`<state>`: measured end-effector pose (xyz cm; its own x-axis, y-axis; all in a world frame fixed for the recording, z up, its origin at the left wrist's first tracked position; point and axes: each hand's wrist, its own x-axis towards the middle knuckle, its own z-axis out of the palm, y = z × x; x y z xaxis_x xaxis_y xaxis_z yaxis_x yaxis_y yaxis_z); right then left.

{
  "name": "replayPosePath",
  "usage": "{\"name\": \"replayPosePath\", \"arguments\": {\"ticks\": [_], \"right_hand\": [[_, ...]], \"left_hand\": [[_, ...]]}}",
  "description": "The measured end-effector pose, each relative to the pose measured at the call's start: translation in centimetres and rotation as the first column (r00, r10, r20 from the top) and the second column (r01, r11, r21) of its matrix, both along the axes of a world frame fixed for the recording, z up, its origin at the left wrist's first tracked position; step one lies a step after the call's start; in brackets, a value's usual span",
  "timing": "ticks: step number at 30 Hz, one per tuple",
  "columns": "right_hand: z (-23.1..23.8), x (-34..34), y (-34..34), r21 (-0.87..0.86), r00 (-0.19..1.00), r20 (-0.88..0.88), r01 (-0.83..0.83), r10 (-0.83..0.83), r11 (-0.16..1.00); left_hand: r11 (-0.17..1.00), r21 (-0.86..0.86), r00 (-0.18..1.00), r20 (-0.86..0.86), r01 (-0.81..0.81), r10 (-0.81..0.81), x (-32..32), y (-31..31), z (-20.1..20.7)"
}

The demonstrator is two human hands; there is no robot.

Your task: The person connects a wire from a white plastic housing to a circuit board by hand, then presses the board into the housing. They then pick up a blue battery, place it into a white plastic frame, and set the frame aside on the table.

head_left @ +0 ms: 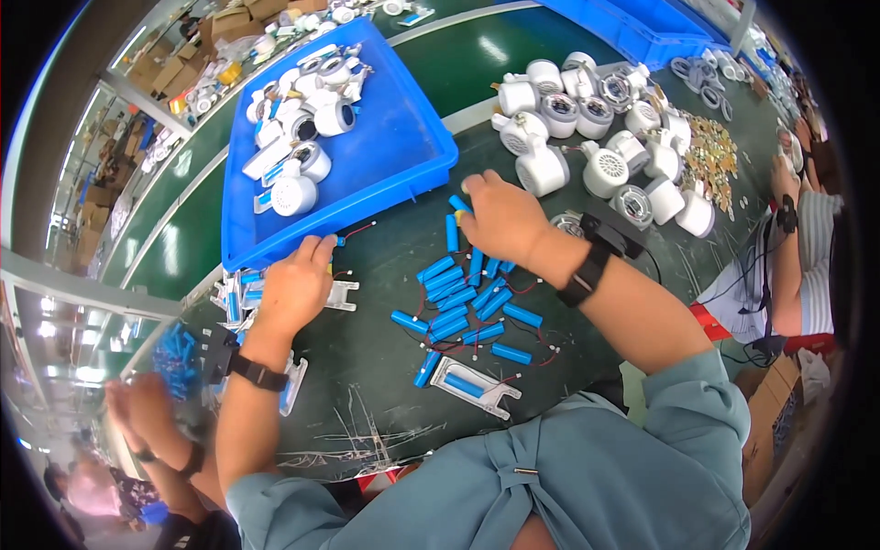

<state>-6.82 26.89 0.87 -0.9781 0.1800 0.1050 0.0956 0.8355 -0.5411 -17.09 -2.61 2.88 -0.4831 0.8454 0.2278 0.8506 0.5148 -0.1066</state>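
Loose blue cylindrical battery cells (448,301) with thin red and black wires lie in a heap on the dark green table. My right hand (502,215) reaches over the far end of the heap, thumb and fingers closed about the end of one blue cell (459,203). Something yellow shows at its thumb tip. By the near edge of the blue tray, my left hand (301,282) pinches another blue cell (340,241), mostly hidden, with a red wire trailing right. White plastic housings (342,295) sit beneath and beside this hand. Closer to me lies a white housing (474,389) with a blue cell in it.
A blue tray (371,174) carries white fan-like units (295,194). White round units (606,171) crowd the back right, beside small yellowish parts (712,151) and grey rings (710,99). Another blue bin (632,32) stands behind. Other people's arms show at left and right.
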Motion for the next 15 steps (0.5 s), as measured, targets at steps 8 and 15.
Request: {"name": "replayPosePath", "arguments": {"ticks": [8, 15], "right_hand": [[-0.8, -3.3, -1.4, 0.142, 0.987, 0.158, -0.040, 0.017, 0.989], [0.3, -7.5, 2.3, -0.031, 0.979, 0.127, 0.164, -0.158, 0.986]], "left_hand": [[0.910, -0.353, 0.969, -0.190, -0.218, 0.158, -0.6, 3.1, -1.6], [0.973, -0.153, 0.983, 0.036, -0.173, 0.181, 0.0, 1.4, 0.7]]}}
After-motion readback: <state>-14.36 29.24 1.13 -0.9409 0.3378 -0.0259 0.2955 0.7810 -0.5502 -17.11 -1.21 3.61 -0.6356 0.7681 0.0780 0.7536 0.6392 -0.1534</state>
